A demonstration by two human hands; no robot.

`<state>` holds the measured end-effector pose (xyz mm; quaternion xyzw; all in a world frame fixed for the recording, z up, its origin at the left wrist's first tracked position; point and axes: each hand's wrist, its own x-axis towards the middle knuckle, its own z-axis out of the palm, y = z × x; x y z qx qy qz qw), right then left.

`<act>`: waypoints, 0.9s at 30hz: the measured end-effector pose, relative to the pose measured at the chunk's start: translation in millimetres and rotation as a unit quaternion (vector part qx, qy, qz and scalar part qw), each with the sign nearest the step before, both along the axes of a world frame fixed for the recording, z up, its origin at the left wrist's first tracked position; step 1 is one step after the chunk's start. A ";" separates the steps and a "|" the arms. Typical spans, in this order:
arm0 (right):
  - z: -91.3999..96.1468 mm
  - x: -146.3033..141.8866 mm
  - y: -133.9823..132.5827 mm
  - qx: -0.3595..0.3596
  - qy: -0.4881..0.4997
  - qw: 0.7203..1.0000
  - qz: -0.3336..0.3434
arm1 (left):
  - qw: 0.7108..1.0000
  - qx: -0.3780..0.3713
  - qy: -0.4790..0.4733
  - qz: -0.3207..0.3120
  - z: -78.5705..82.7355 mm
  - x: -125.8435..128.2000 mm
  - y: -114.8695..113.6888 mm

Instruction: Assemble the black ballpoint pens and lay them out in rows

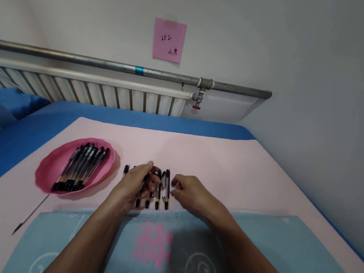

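Note:
My left hand (138, 180) is closed around a black pen (144, 184), held at a slant over a row of pens on the pink surface. Right beside the row is my right hand (191, 193), its fingertips curled together in a pinch; a small dark bit shows at them, too small to name. The nearest pen (167, 190) of the row lies just left of those fingertips, and a loose pen cap (163, 178) seems to lie next to it. My left hand partly hides the other pens of the row.
A pink scalloped plate (43, 172) on the left holds several black-capped pens (82, 166). A thin pen refill (30, 215) lies in front of it. Blue patterned cloth (265, 240) covers the near edge. Behind are a radiator (123, 98) and a metal pipe (94, 61).

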<state>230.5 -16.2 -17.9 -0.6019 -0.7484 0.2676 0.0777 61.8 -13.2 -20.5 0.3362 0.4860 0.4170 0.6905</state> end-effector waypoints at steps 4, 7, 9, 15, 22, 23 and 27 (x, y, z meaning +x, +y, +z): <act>-1.5 0.3 2.6 -0.016 0.011 1.000 -0.018 | 1.000 -0.003 0.007 0.008 2.5 0.4 -0.2; -4.4 -1.6 2.9 -0.029 0.035 0.999 -0.007 | 1.000 -0.018 -0.003 0.015 1.3 1.0 -0.1; -6.9 -1.8 3.1 -0.032 0.050 0.998 -0.003 | 0.999 -0.025 -0.021 0.011 -0.7 1.1 0.1; -9.2 3.5 7.4 -0.008 0.087 0.996 -0.024 | 0.996 -0.033 -0.078 0.038 -2.6 3.3 0.7; -1.3 -13.5 -1.2 -0.016 0.317 0.948 -0.026 | 0.978 0.000 -0.186 0.096 -0.2 20.0 -5.1; -1.7 -17.4 -3.2 -0.019 0.335 0.942 -0.029 | 0.975 0.006 -0.199 0.100 -0.9 22.7 -6.5; -4.9 -29.0 -7.7 -0.017 0.357 0.932 -0.060 | 0.969 0.025 -0.213 0.124 -5.8 32.8 -11.6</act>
